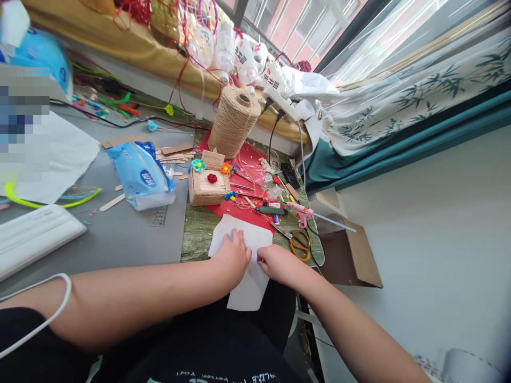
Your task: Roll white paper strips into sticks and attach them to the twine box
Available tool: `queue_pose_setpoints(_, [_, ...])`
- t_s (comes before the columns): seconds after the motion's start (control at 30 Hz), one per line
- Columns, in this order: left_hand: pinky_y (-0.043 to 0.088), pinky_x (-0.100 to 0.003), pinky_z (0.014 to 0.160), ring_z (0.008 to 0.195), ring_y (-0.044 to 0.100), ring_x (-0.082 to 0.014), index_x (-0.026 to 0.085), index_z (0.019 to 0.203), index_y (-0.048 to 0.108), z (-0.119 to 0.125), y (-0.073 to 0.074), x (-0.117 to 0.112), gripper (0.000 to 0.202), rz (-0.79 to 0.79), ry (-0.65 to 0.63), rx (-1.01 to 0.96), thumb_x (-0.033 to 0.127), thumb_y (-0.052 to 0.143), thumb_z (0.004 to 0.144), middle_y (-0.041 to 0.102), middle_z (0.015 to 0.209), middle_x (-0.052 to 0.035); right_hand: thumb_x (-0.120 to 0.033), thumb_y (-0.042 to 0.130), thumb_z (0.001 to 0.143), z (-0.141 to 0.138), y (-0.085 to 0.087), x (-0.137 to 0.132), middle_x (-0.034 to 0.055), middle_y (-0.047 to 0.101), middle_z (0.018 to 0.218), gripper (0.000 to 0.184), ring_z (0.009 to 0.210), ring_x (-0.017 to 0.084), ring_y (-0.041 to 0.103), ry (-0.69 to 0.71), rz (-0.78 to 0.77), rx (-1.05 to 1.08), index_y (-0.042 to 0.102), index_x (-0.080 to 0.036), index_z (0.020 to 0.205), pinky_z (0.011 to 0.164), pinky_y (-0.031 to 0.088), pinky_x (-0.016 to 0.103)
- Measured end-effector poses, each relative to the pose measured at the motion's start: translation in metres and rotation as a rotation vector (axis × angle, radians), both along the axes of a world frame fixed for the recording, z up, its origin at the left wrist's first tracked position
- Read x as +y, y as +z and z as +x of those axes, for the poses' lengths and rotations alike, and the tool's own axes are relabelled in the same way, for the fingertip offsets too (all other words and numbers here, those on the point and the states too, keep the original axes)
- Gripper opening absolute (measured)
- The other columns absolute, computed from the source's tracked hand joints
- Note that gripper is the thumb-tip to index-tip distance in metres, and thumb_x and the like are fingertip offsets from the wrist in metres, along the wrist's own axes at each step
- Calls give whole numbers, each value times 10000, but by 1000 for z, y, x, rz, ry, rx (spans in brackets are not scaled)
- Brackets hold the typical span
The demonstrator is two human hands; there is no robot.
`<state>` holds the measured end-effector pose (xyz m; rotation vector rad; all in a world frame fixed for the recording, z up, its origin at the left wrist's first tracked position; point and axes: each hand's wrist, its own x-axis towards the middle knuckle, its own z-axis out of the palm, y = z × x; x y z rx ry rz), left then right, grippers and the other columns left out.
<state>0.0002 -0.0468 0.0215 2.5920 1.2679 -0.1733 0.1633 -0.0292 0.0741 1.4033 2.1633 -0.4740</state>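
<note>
White paper (pixel 244 236) lies at the near edge of the table (pixel 197 234), partly overhanging my lap. My left hand (pixel 233 256) and right hand (pixel 279 264) rest on it, fingers curled down; pinching or only pressing, I cannot tell. I judge the overhang could crease or slip. Scissors (pixel 299 243) and a glue gun (pixel 301 213) lie just right; the surface is cluttered, beside a curtain (pixel 399 96).

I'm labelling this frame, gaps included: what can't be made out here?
Head view, left hand and right hand on the white paper: fingertips hidden by the hands themselves, grip unclear.
Head view, pixelated patch at the left edge: whatever lies behind it.
Head view, card beside the twine spool: writing too small.
</note>
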Motion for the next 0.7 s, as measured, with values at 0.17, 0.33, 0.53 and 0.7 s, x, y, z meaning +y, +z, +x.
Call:
queue_pose_setpoints(0.17, [428, -557, 977, 1405, 388, -500, 79, 1365, 625, 0, -2, 0, 547, 31, 6, -41, 321, 682, 879, 406, 1554, -316, -164, 743, 714, 21, 23, 15, 8, 690, 626, 53, 553, 150, 566, -9, -351, 45, 764, -211, 702, 556, 348, 264])
queue_pose_setpoints(0.33, [475, -479, 848, 1171, 564, -434, 96, 1181, 701, -7, 7, 12, 488, 107, -43, -86, 440, 742, 837, 611, 1314, -297, -452, 663, 875, 44, 23, 23, -57, 531, 585, 287, 501, 95, 400, -526, -264, 728, 739, -185, 947, 507, 271, 233])
queue_pose_setpoints(0.53, [477, -396, 858, 1011, 629, -282, 172, 1071, 671, -18, 22, 49, 317, 170, -33, -531, 455, 645, 929, 705, 1032, -115, -553, 729, 822, 40, -6, -2, -82, 440, 587, 406, 506, 75, 321, -847, -176, 1196, 677, -163, 923, 510, 214, 231])
queue_pose_setpoints(0.7, [494, -320, 819, 897, 666, -184, 216, 988, 670, -15, 12, 58, 230, 6, -78, -888, 434, 685, 917, 738, 968, -23, -534, 743, 820, 40, -10, -11, -79, 452, 600, 381, 501, 74, 336, -915, -149, 1316, 660, -175, 914, 513, 224, 235])
